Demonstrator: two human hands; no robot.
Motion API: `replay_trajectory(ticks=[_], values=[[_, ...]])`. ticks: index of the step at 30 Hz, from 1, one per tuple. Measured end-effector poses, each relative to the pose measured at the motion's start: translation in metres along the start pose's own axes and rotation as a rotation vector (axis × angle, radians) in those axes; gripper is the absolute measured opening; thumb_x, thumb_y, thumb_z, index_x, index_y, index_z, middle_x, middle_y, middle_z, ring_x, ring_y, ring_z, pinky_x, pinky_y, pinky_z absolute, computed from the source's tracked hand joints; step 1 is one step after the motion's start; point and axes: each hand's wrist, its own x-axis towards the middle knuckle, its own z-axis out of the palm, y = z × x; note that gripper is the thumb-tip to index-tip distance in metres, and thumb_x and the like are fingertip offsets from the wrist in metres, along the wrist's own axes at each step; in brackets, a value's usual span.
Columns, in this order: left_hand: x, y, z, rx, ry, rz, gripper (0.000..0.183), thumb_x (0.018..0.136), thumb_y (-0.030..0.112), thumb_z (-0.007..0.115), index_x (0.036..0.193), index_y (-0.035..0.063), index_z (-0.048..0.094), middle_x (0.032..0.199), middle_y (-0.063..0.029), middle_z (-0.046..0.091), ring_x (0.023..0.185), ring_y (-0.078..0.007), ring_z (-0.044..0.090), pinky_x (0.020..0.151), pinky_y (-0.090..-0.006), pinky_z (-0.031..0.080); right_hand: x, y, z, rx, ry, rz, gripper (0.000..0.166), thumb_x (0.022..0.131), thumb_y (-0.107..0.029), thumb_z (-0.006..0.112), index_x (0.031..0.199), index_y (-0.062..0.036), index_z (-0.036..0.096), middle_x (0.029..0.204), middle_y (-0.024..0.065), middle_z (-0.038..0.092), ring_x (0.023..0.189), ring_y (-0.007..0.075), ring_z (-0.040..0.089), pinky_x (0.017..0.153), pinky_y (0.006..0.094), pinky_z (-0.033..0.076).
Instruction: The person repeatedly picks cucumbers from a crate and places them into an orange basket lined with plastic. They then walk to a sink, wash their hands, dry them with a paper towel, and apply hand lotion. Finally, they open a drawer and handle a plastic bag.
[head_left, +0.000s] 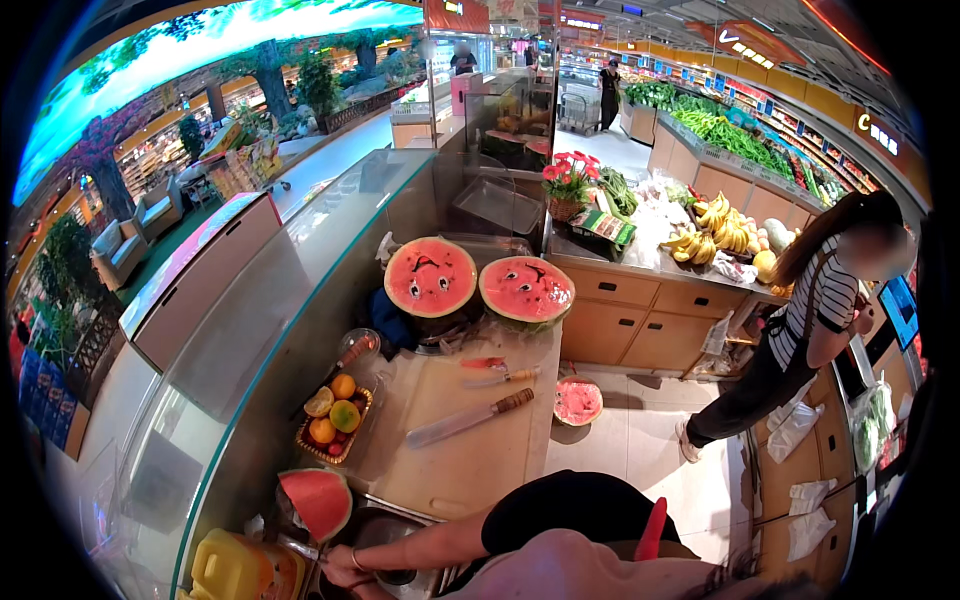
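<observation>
My right hand (342, 564), with a band at the wrist, reaches over a metal sink (375, 531) at the lower edge of the view. Close against it is my left hand (366, 589), mostly hidden and cut by the picture's rim. The fingers of both are too obscured to tell whether they hold anything. A metal tap (298, 545) ends right beside them. Just beyond the tap stands a cut watermelon wedge (319, 504). A yellow plastic jug (225, 564) is to the left of the sink.
A long knife (469, 420) and a smaller knife (502, 377) lie on the cutting board (420, 469). Two watermelon halves with faces (430, 277) (527, 291) stand behind. A fruit basket (335, 424) sits by the glass partition (300, 300). Another person (802, 300) stands at right.
</observation>
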Motion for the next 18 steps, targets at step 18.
replay_trajectory(ticks=[18], values=[[0.015,-0.002,0.007,0.037,-0.184,-0.033,0.063,0.088,0.052,0.034,0.116,-0.0014,0.049,0.119,-0.0146,0.052,0.109,-0.0257,0.048,0.094,-0.0377,0.037,-0.018,-0.068,-0.06,0.217,-0.105,0.165,0.018,0.083,-0.014,0.047,0.097,-0.0041,0.052,0.095,0.0099,0.053,0.091,0.0237,0.053,0.076,0.0347,0.042]])
